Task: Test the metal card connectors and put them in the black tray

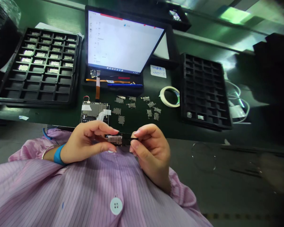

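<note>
My left hand [87, 142] grips a small circuit board with a silver metal card slot [115, 140] between thumb and fingers, just past the table's front edge. From the right, my right hand [150, 146] pinches a thin black piece [126, 141] that meets the board's right end; whether it is a tool or a card tray, I cannot tell. Beyond my left hand lies a larger circuit board [94, 110] with white tape strips and an orange ribbon cable [97, 90]. Several small metal plates [121, 119] are scattered on the green table in front of my hands.
At left stands a black compartment tray [35, 94] with several metal parts in its upper rows. Another black tray [204, 91] is at right, beside a tape roll [164, 100]. A lit screen [123, 41] stands at the back, with a blue pen-like stick [125, 85] below it.
</note>
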Demonstrator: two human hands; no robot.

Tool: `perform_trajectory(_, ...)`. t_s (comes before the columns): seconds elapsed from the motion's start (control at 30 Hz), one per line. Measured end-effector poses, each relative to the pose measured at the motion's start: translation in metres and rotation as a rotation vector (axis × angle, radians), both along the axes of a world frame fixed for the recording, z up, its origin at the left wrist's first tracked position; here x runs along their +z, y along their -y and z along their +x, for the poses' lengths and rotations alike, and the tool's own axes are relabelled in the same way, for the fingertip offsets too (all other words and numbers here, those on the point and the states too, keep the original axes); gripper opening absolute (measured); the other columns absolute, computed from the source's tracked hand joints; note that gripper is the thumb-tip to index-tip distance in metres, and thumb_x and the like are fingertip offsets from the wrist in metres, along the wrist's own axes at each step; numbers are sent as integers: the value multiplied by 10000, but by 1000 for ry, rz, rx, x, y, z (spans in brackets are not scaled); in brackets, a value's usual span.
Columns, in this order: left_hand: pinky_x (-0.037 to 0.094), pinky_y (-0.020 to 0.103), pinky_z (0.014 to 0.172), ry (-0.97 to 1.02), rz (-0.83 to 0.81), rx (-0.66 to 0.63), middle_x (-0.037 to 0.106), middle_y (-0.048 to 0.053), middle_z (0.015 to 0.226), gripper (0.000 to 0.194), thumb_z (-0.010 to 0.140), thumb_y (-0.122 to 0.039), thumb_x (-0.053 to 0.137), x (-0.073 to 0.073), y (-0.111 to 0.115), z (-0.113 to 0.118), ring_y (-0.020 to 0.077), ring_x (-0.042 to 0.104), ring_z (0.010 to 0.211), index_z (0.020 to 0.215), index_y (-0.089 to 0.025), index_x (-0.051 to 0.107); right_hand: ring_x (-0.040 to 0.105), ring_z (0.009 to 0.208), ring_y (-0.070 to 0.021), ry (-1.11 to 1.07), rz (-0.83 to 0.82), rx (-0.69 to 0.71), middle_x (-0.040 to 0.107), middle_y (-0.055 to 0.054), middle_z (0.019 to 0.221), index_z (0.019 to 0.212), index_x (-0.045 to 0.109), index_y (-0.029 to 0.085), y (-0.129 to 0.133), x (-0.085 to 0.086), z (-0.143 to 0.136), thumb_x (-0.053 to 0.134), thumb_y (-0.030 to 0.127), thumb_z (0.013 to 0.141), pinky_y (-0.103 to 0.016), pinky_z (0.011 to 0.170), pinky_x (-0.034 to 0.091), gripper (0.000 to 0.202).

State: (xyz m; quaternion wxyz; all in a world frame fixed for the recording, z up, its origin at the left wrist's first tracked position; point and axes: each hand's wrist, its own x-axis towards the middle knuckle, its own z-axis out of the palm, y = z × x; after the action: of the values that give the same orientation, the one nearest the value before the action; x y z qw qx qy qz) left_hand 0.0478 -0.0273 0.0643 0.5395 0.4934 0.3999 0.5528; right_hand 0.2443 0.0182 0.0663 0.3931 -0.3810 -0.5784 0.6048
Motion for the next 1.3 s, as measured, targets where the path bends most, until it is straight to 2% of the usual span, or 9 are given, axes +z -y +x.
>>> perform_trajectory(0.13, 625, 201, 684, -19, -11, -14, 775, 23, 845, 299, 746, -106, 804, -2, 1, 0, 157, 750, 737, 1017, -163, 693, 555, 524, -93, -26, -13, 13, 601, 27, 720, 942, 588, 246, 0, 1, -1, 632, 197, 850, -189, 419, 437, 114)
perform_trajectory(0.3, 629, 218, 682, -23, -9, -42, 776, 31, 859, 282, 758, -124, 799, -3, -1, 1, 168, 752, 749, 1016, -161, 693, 543, 523, -88, -30, -70, 107, 579, 47, 671, 942, 587, 241, -2, 6, -5, 635, 186, 841, -190, 448, 435, 124)
perform_trajectory(0.47, 625, 211, 679, -37, 2, -16, 773, 34, 853, 272, 750, -131, 807, -4, -1, 0, 167, 751, 745, 997, -154, 695, 523, 504, -88, -59, -156, 179, 578, 52, 642, 1002, 577, 237, -5, 6, -5, 635, 215, 857, -194, 437, 405, 157)
perform_trajectory(0.67, 626, 240, 719, -72, 18, -73, 779, 46, 857, 267, 798, -147, 770, -8, 0, 0, 178, 756, 769, 1048, -149, 677, 487, 501, -89, -56, -180, 183, 563, 58, 631, 1089, 572, 237, -3, 5, -7, 650, 217, 860, -200, 448, 389, 242)
perform_trajectory(0.9, 627, 240, 694, -32, 12, -26, 783, 49, 859, 249, 775, -164, 793, -6, 0, -1, 184, 758, 746, 999, -148, 685, 444, 461, -70, -272, -442, 359, 630, 26, 666, 1143, 588, 240, -14, -4, -4, 720, 390, 850, -163, 378, 300, 355)
perform_trajectory(1.03, 631, 266, 722, -25, 23, -61, 785, 53, 842, 249, 777, -178, 794, -7, 0, -1, 200, 761, 766, 994, -146, 677, 361, 400, -38, -320, -591, 486, 596, 47, 627, 1130, 612, 228, -19, -15, -7, 771, 445, 795, -146, 345, 252, 430)
perform_trajectory(1.1, 632, 285, 746, -24, 29, -76, 787, 59, 842, 246, 785, -174, 787, -8, 0, -1, 207, 762, 777, 999, -143, 670, 340, 390, -28, -316, -633, 505, 574, 57, 625, 1123, 620, 225, -19, -19, -9, 795, 469, 762, -140, 336, 238, 470)
perform_trajectory(1.23, 629, 277, 751, 18, -1, -116, 788, 56, 845, 235, 807, -127, 756, -8, 1, 0, 200, 763, 788, 1024, -142, 668, 365, 407, -35, -268, -631, 498, 542, 63, 639, 1124, 617, 230, -17, -23, -12, 814, 515, 716, -145, 342, 252, 536)
perform_trajectory(1.3, 621, 244, 751, 63, -23, -101, 789, 38, 846, 250, 789, -91, 762, -7, 0, 0, 180, 761, 791, 1015, -152, 677, 410, 438, -57, -219, -524, 450, 550, 52, 666, 1151, 606, 240, -16, -22, -11, 793, 525, 735, -160, 356, 288, 538)
